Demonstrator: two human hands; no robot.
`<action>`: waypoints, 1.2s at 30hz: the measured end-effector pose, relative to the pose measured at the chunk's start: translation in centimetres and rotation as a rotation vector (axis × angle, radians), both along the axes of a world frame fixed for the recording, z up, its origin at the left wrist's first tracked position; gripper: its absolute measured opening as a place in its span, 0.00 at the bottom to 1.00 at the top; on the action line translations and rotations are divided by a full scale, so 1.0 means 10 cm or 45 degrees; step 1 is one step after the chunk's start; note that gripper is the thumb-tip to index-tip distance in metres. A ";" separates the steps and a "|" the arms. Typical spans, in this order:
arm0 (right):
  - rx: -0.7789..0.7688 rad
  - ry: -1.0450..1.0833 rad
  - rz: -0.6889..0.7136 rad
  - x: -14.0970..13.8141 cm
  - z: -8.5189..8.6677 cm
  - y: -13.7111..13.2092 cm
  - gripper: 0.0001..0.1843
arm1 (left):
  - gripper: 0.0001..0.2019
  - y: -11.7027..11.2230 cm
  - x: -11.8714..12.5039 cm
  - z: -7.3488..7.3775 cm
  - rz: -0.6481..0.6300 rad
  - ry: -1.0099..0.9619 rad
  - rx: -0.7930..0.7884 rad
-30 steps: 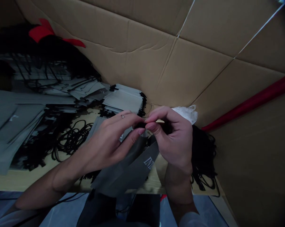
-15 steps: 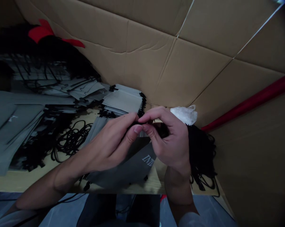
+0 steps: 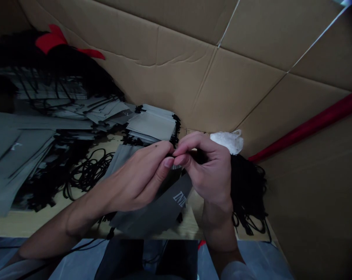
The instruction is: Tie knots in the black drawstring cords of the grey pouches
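Closely pinched, that's the way: the left hand (image 3: 132,181) and right hand (image 3: 211,173) close fingertip to fingertip on what looks like black cord (image 3: 199,156), just above a grey drawstring pouch (image 3: 155,206) — short, steady grip, fingers nearly touching.

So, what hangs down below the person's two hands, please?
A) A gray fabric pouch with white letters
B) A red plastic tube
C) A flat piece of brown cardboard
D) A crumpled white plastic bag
A: the gray fabric pouch, with white lettering on it, hangs below the left hand and right hand, its upper end reaching up between them.
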State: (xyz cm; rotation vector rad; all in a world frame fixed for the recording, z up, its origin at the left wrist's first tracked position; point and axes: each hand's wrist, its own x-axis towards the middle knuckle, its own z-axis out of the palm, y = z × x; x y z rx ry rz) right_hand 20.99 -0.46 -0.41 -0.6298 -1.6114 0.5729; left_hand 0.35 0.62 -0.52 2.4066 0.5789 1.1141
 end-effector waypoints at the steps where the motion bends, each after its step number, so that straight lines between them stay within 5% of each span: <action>1: -0.002 0.006 0.026 0.00 0.00 0.00 0.10 | 0.11 0.00 0.00 0.00 -0.008 -0.009 0.043; 9: -0.072 0.007 0.087 0.00 0.01 0.01 0.16 | 0.09 0.03 0.02 0.04 -0.072 -0.021 0.119; 20: -0.151 0.067 0.137 -0.02 0.03 -0.01 0.15 | 0.10 0.03 -0.13 0.10 -0.203 -0.017 -0.204; 27: -0.152 0.066 0.156 0.09 0.02 -0.04 0.06 | 0.09 0.05 -0.07 0.04 -0.028 -0.001 0.124; 36: -0.280 -0.004 0.045 0.11 0.09 -0.10 0.21 | 0.08 0.04 -0.05 -0.01 0.017 0.086 0.194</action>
